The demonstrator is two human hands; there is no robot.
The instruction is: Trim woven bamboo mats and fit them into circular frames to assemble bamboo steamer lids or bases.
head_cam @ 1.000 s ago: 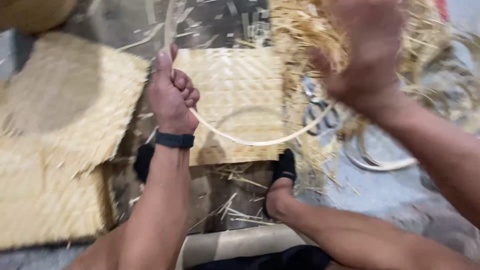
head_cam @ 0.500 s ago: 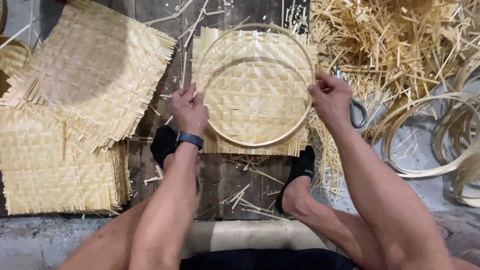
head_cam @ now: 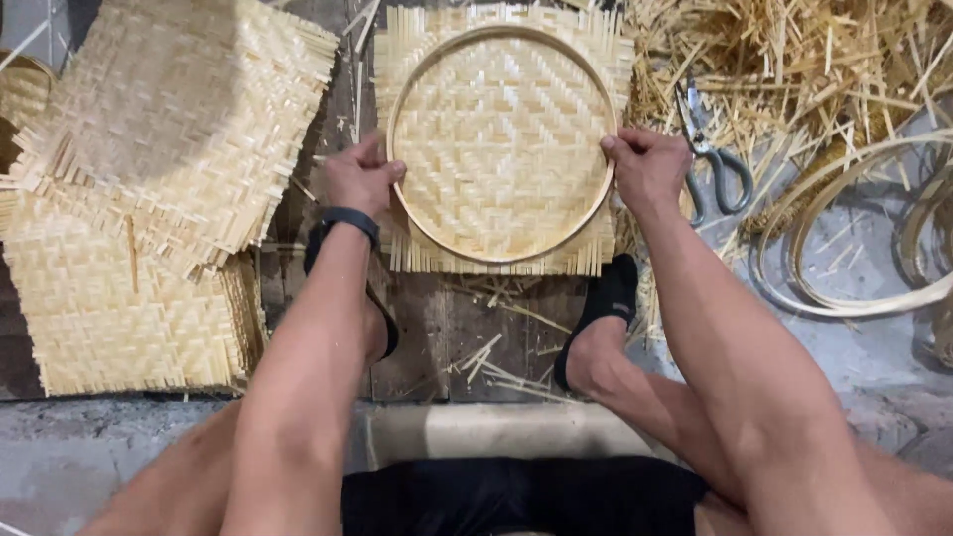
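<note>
Both hands have lowered the bamboo hoop (head_cam: 596,213) flat onto the square woven mat (head_cam: 501,149), centred inside its fringe. Left hand (head_cam: 359,177) and right hand (head_cam: 647,169) clamp opposite hoop sides, fingers curled shut, apparently pressing it down; scissors (head_cam: 710,159) lie right of the mat.

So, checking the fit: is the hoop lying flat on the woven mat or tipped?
Flat: the hoop rests all round on the woven mat.

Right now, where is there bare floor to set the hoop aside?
Freest: grey floor inside the loose hoops, and the boards between the feet below the woven mat. Crowded: mat stacks left, scissors and strip offcuts right. Left hand and right hand grip the hoop.
</note>
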